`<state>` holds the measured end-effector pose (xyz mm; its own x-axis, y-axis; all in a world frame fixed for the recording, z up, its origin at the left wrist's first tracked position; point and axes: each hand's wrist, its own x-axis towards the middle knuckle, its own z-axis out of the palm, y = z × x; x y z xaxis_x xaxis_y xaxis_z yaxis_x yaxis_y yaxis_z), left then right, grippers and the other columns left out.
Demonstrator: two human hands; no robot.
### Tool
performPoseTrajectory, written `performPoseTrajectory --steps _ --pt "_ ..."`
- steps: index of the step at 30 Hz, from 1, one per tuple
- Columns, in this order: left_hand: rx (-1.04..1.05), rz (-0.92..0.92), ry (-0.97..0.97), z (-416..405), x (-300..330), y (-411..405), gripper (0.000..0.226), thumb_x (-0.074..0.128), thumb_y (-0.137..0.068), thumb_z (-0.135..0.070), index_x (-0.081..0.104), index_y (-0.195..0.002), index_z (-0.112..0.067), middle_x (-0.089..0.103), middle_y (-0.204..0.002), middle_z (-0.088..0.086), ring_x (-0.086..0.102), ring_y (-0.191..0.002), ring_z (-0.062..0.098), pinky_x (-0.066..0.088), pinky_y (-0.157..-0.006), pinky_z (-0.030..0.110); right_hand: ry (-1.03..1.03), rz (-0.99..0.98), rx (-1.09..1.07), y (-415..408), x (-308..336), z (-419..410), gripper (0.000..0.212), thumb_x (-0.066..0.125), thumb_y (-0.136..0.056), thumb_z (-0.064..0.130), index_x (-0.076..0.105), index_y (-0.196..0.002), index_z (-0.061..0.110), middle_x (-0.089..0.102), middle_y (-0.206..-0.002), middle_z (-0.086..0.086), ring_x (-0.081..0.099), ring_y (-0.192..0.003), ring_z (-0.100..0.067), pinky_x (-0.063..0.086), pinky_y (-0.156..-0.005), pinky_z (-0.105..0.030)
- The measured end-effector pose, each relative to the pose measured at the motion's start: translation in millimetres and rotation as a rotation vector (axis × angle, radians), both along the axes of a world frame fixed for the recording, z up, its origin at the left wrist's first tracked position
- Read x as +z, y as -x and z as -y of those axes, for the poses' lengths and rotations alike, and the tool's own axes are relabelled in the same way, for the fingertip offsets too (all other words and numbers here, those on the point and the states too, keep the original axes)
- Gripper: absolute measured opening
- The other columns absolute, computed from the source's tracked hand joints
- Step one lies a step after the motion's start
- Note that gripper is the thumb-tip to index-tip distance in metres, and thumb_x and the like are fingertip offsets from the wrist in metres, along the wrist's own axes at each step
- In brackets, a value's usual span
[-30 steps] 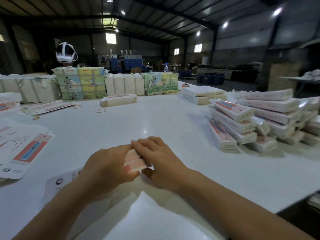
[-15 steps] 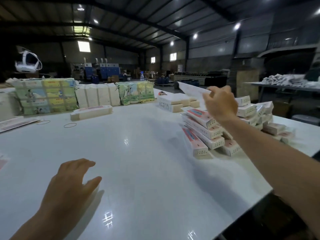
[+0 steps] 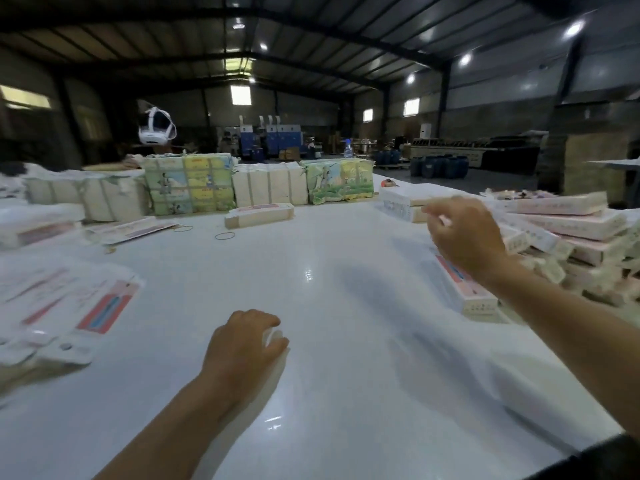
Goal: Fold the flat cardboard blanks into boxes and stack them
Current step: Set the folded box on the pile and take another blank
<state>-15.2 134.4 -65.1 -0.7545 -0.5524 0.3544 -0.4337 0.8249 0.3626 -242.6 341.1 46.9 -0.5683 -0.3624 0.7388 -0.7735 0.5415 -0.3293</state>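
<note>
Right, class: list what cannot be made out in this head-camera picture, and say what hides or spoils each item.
- Print on the flat blanks: motion blur, cut by the left edge.
- Left hand's fingers: curled under, hidden by its back.
- Right hand: blurred, so a grip cannot be told.
- Stack of folded boxes: partly behind the right hand, cut by the right edge.

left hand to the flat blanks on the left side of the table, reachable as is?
Probably yes. The left hand holds nothing that shows, low over the white table, and the flat blanks lie on that same side with only bare tabletop between. The right hand is far off by the stacked boxes.
</note>
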Motion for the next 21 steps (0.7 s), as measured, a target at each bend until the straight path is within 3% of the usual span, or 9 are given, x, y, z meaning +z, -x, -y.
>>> performPoseTrajectory --steps 4,8,11,13,16,21 --pt "0.05 -0.029 -0.101 4 2 -4 0.037 0.054 -0.088 -0.039 0.057 -0.124 -0.028 0.054 -0.13 -0.01 0.042 -0.122 0.01 0.033 -0.098 0.026 -0.275 0.078 0.302 -69 -53 59 0.022 0.053 -0.092 0.019 0.072 -0.104 0.02 0.069 -0.109 0.0 0.058 -0.101 -0.023 0.044 -0.091 -0.036" --pt "0.262 -0.074 -0.259 53 18 -24 0.044 0.056 -0.087 -0.039 0.055 -0.127 -0.022 0.052 -0.133 -0.001 0.047 -0.122 0.02 0.039 -0.102 0.038 -0.424 0.154 0.36 -96 -93 85 0.024 0.049 -0.093 0.023 0.07 -0.104 0.023 0.067 -0.106 0.006 0.056 -0.104 -0.018 0.041 -0.088 -0.029" --pt "0.595 0.093 -0.109 112 39 -53 0.057 0.055 -0.084 -0.048 0.046 -0.131 -0.017 0.045 -0.135 0.008 0.038 -0.125 0.028 0.036 -0.097 0.043 -0.451 0.155 0.354 -92 -101 82 0.02 0.051 -0.092 0.024 0.07 -0.099 0.024 0.067 -0.1 0.009 0.055 -0.098 -0.016 0.036 -0.078 -0.026" --pt "0.81 0.22 -0.083 148 45 -80 0.078 0.056 -0.077 -0.065 0.04 -0.133 -0.013 0.037 -0.137 0.013 0.03 -0.127 0.032 0.03 -0.099 0.046 -0.432 0.158 0.341 -89 -103 78 0.018 0.053 -0.092 0.024 0.07 -0.098 0.026 0.067 -0.098 0.011 0.054 -0.096 -0.014 0.034 -0.075 -0.026" --pt "0.961 0.423 -0.067 182 43 -107 0.101 0.06 -0.061 -0.08 0.04 -0.133 -0.012 0.033 -0.137 0.014 0.027 -0.126 0.031 0.027 -0.098 0.046 -0.379 0.194 0.354 -86 -103 76 0.016 0.058 -0.091 0.022 0.071 -0.098 0.026 0.065 -0.088 0.014 0.053 -0.087 -0.01 0.034 -0.072 -0.025" --pt "0.936 0.448 -0.125 201 52 -102 0.087 0.076 -0.062 -0.055 0.041 -0.129 -0.013 0.04 -0.13 0.013 0.035 -0.123 0.03 0.028 -0.098 0.046 -0.425 0.242 0.369 -91 -101 77 0.014 0.059 -0.09 0.022 0.072 -0.095 0.026 0.06 -0.079 0.016 0.052 -0.081 -0.008 0.035 -0.07 -0.025"
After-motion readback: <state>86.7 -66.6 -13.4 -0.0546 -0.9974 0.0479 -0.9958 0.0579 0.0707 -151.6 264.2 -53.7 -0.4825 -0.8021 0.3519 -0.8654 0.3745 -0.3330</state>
